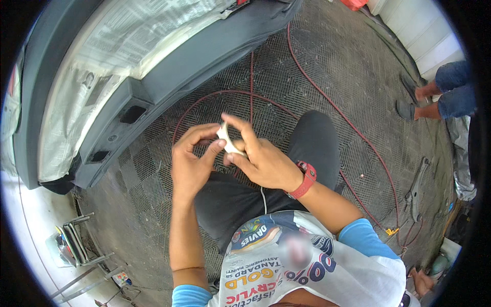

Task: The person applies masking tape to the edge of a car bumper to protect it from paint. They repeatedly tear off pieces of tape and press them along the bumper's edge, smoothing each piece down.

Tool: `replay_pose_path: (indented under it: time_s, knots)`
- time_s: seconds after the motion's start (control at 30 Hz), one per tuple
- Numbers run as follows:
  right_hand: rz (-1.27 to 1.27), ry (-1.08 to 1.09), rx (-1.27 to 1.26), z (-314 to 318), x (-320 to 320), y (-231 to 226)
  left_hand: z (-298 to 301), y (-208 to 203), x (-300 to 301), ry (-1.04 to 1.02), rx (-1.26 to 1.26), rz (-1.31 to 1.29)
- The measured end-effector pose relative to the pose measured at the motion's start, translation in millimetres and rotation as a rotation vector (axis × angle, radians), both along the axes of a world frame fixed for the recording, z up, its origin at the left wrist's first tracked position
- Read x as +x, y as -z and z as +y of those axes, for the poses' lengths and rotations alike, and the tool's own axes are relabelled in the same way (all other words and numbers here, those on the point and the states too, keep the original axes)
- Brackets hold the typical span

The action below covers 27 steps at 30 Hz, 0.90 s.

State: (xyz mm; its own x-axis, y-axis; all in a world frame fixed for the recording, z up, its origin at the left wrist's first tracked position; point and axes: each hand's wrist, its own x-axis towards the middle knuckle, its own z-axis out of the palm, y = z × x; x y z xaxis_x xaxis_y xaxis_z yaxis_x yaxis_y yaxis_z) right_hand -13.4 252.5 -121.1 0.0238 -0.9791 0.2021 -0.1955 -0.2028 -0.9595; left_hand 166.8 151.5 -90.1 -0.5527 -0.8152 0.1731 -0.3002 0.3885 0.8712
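In front of my lap, both hands meet at a narrow cream roll of masking tape, tilted and seen partly from its edge. My right hand grips the roll from the right, with fingers around and through its ring. On the left side, my left hand is closed, its thumb and fingertips pinching at the roll's edge. Whether a loose end of tape lies in that pinch I cannot make out. Ahead to the left is a grey vehicle panel with newspaper masking taped over its middle.
A red hose loops across the dark textured mat. Another person's legs are at the far right. A long metal part lies on the right, near a yellow fitting. A metal frame stands at the lower left.
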Motion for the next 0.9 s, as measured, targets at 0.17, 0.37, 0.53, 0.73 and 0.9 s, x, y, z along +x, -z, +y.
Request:
replay_pose_path:
  time_s: [0.17,0.37,0.53,0.73,0.9]
  knots:
    - [-0.001,-0.029,0.043,18,-24,11,17,30,-18,-0.075,0.147,0.095]
    - [-0.084,-0.093,0.269,6,-53,38,14,-12,-36,-0.288,-0.255,-0.025]
    - [-0.242,-0.188,0.273,4,-63,25,11,-33,-47,-0.434,-0.382,0.007]
    - [0.202,0.29,-0.688,27,-47,41,-10,-26,-45,-0.63,-0.509,0.087]
    - [-0.187,0.351,-0.331,30,-81,53,2,-40,-62,-0.525,-0.636,-0.148]
